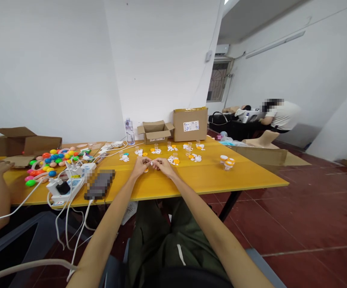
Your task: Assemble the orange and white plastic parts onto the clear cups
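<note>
1. Fingers of the left hand (142, 164) and right hand (162, 165) narrowly pinch a small white piece (151, 163) over the worktop's (209, 174) near side.
2. Best keep both pinches light, steady, clear of the orange piece (146, 170) below.

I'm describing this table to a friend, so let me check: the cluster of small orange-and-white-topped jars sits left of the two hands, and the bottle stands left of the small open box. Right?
Not quite: the head view shows the jars to the right of the left hand and right hand. The bottle does stand left of the small open box.
</note>
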